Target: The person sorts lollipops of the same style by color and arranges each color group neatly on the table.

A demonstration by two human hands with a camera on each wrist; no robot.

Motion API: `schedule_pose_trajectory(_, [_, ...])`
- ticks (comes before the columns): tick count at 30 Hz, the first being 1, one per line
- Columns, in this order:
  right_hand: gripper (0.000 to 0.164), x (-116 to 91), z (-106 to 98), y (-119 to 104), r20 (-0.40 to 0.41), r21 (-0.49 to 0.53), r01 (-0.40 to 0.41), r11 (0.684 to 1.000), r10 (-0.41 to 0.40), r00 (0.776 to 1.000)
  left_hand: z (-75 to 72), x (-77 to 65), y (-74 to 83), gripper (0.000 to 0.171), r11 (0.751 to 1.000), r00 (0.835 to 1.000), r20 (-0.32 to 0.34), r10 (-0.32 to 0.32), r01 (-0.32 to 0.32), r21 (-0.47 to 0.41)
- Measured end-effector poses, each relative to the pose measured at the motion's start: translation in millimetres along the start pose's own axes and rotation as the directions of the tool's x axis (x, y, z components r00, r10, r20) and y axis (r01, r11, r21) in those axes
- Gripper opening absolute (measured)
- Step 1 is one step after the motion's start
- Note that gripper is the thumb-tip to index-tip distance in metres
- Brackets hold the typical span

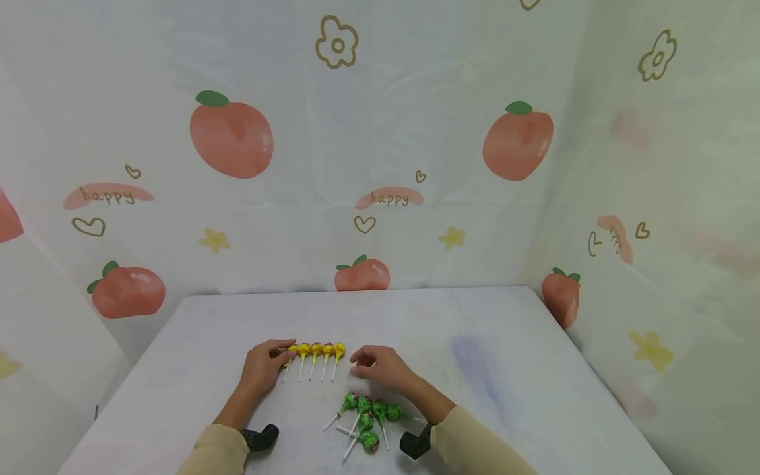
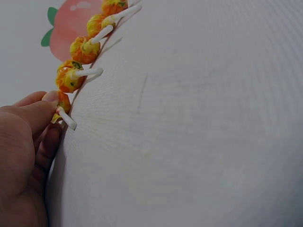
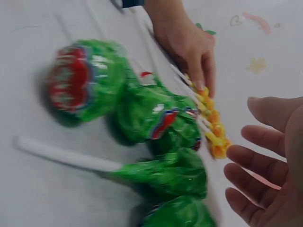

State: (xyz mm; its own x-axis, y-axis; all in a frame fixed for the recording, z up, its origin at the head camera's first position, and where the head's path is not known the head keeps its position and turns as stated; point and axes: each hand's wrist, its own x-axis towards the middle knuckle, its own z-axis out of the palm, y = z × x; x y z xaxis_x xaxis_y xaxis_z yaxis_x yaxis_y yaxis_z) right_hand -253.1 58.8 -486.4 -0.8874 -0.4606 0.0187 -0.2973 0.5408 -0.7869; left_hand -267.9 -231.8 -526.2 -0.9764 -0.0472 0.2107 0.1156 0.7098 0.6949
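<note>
Several yellow-wrapped lollipops [image 1: 316, 350] lie side by side in a row on the white table, white sticks toward the person. At the row's left end the left hand [image 1: 259, 367] pinches the head of the leftmost lollipop [image 2: 64, 100] between thumb and fingers. The right hand [image 1: 382, 367] hovers just beyond the row's right end, holding nothing. Its fingers are spread and relaxed in the right wrist view. Closer to the person lies a loose pile of green-wrapped lollipops [image 1: 380, 410], their sticks pointing various ways, some overlapping.
The white table [image 1: 237, 316] ends at a back wall cloth [image 1: 285, 231] printed with peaches, flowers and hearts. A bluish stain [image 1: 481, 369] marks the tabletop right of the right hand. Dark wrist cameras [image 1: 261, 438] sit below both hands, near the table surface.
</note>
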Motion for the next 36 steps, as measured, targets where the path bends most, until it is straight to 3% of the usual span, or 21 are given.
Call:
schedule_pose_trajectory(3, [0.021,-5.9,2.7,-0.6,0.051,-0.010,-0.001,1.000,0.002,0.999,-0.7,0.5,-0.6,0.029,1.000,1.000,0.003,0.001,-0.001,0.002])
schedule_pose_trajectory(10, [0.026,-8.0,8.1,1.4,0.151,-0.057,0.093,0.994,-0.084,0.985,-1.2,0.4,-1.4,0.029,1.000,1.000,-0.012,0.014,-0.014,-0.002])
schedule_pose_trajectory(14, [0.026,-6.6,11.2,2.7,0.186,-0.111,0.070,0.991,-0.048,0.981,0.1,-0.2,-2.6,0.029,1.000,1.000,-0.010,0.017,-0.017,0.001])
schedule_pose_trajectory(20, [0.021,-7.0,14.4,1.8,0.203,-0.111,0.030,0.993,-0.007,0.979,1.2,-2.5,-1.5,0.028,1.000,0.999,-0.027,0.022,-0.022,0.003])
schedule_pose_trajectory(36, [0.010,-8.5,14.0,1.3,0.220,-0.215,0.102,0.971,-0.053,0.974,1.5,-2.3,0.8,0.027,1.000,0.999,-0.028,0.019,-0.018,0.005])
